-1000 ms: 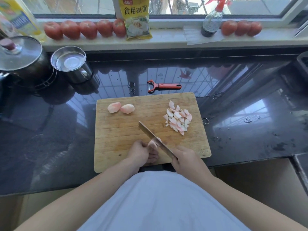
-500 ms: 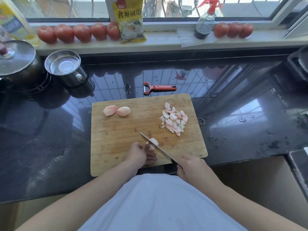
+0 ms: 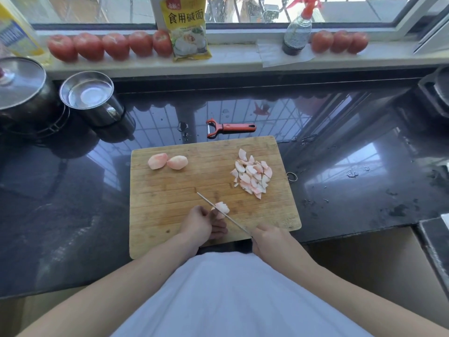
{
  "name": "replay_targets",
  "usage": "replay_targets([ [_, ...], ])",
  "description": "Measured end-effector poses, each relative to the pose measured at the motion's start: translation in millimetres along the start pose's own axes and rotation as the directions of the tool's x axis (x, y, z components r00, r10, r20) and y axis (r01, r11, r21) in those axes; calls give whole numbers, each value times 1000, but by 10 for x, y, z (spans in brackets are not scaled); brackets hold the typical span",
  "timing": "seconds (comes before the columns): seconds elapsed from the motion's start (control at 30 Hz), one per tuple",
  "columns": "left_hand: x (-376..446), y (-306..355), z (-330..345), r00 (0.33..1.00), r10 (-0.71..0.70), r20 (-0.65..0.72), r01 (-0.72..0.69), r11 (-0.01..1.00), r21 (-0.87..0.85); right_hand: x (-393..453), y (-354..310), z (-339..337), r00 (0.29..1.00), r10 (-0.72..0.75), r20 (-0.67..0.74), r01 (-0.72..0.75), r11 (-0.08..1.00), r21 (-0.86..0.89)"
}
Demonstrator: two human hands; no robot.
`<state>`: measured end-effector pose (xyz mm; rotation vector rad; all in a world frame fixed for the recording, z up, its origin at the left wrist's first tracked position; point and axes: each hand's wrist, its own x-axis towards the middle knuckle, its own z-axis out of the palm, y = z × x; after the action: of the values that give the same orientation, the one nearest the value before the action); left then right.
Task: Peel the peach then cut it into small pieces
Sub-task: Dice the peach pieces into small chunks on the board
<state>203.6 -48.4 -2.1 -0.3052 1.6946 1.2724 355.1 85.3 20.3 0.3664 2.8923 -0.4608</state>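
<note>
On the bamboo cutting board, my left hand holds a peeled peach wedge near the front edge with curled fingers. My right hand grips the handle of a knife, whose blade stands edge-down across the wedge, tip pointing far-left. A pile of small cut peach pieces lies at the board's right. Two larger peeled peach pieces sit side by side at the far left of the board.
A red peeler lies on the dark countertop just behind the board. A steel cup and a lidded pot stand at the far left. Tomatoes, a yellow packet and a spray bottle line the windowsill.
The knife blade has turned from flat-tilted to upright and come down onto the wedge. Both hands stay at the board's front edge.
</note>
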Motion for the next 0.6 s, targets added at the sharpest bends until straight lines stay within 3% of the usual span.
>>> replay_targets([
  [0.27,22,-9,3,1000,-6,16,6,1000,30,346,-262,31,998,36,49,-38,998,46],
  [0.6,19,-72,-24,1000,-14,0,14,1000,9,99,-49,-14,996,47,-78,-33,984,175],
])
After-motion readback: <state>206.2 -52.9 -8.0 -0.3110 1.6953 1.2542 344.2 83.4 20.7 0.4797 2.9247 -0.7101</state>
